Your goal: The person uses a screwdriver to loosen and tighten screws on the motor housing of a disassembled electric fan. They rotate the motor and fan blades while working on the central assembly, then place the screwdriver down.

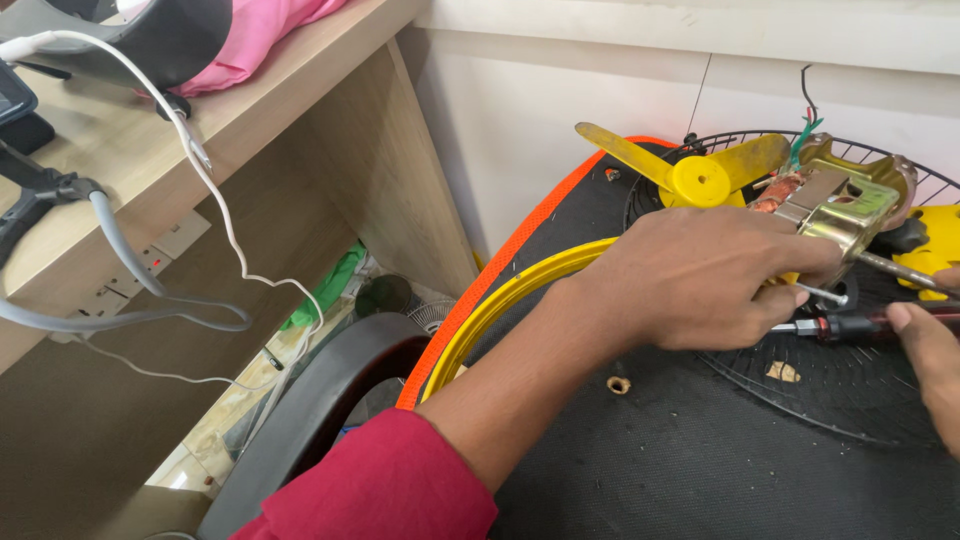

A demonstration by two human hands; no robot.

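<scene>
Left hand (700, 275) fingers closed around fan motor (845, 205), right of frame. Right hand (930, 350) grips screwdriver (860, 325). Risk: tip may slip off small screw (825, 295), toward left fingers.

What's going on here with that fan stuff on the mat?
A person in a red sleeve grips a brass-coloured fan motor with the left hand, steadying it over a black wire fan guard. The right hand holds a dark-handled screwdriver, its tip by a screw under the motor. A yellow fan blade and a yellow ring lie on the black mat.
</scene>
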